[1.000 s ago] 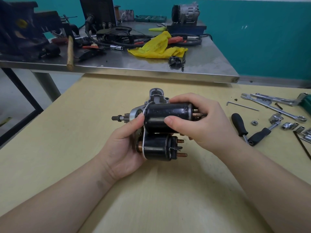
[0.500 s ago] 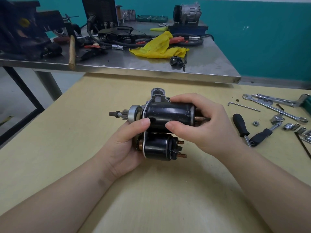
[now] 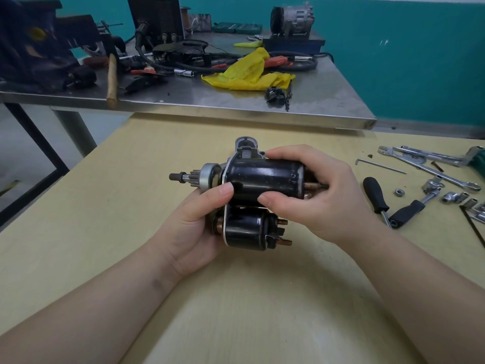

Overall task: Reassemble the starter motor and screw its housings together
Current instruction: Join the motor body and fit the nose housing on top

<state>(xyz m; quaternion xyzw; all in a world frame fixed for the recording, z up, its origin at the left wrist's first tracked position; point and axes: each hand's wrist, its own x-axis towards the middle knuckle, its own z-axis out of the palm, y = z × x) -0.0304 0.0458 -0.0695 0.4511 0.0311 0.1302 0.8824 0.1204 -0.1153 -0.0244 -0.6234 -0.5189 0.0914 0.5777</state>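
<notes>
I hold the starter motor [image 3: 265,179] above the wooden table [image 3: 110,206], near its middle. Its black cylindrical housing lies sideways, with the silver nose and pinion shaft [image 3: 183,177] pointing left. The smaller black solenoid [image 3: 246,232] hangs below it, copper studs facing right. My left hand [image 3: 194,227] grips the silver front end from below, thumb on the black housing. My right hand [image 3: 309,195] wraps round the right end of the housing, where a copper part sticks out between the fingers.
Right of my hands lie a black-handled screwdriver [image 3: 375,198], a ratchet [image 3: 409,211], wrenches [image 3: 430,169], an Allen key [image 3: 380,166], a nut [image 3: 399,192] and sockets [image 3: 454,198]. Behind stands a steel bench [image 3: 183,101] with a yellow rag [image 3: 249,74], a hammer [image 3: 112,80] and cables.
The pinion shaft and silver nose stick out further to the left than before. My left thumb has slid up onto the black housing. Both hands keep their hold.
</notes>
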